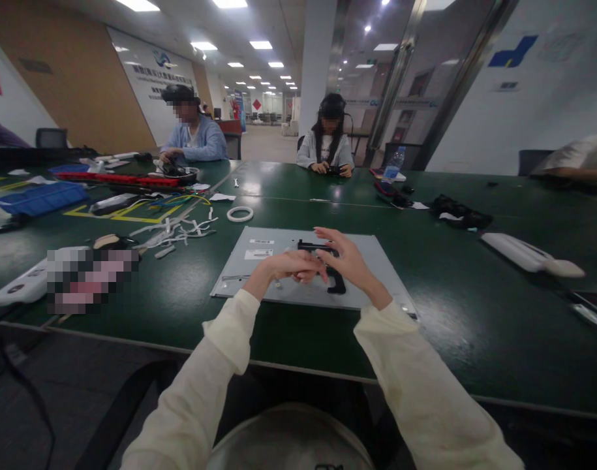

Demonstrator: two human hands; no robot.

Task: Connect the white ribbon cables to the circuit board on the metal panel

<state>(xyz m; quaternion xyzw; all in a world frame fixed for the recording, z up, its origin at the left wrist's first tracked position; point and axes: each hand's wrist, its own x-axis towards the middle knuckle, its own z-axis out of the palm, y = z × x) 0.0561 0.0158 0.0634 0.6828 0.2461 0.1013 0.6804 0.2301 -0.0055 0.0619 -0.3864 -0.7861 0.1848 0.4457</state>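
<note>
A flat grey panel [273, 236] with white labels lies on the green table in front of me. My left hand [298, 266] is over the middle of the panel, its fingers curled and pointing right; what they hold, if anything, is hidden. Just to its right, my right hand [344, 261] is raised with thumb and fingers apart and nothing visible between them. Behind and below the hands a black bracket-like part [337, 285] shows on the panel. A thin metal rod [235, 277] rests near the panel's left side.
White strips [181, 230] and a white tape ring [240, 214] lie beyond the panel to the left. A blue tray [41, 198] and a white device [27, 284] are farther left. Another white device [528, 254] lies right. Two people sit across the table [278, 179].
</note>
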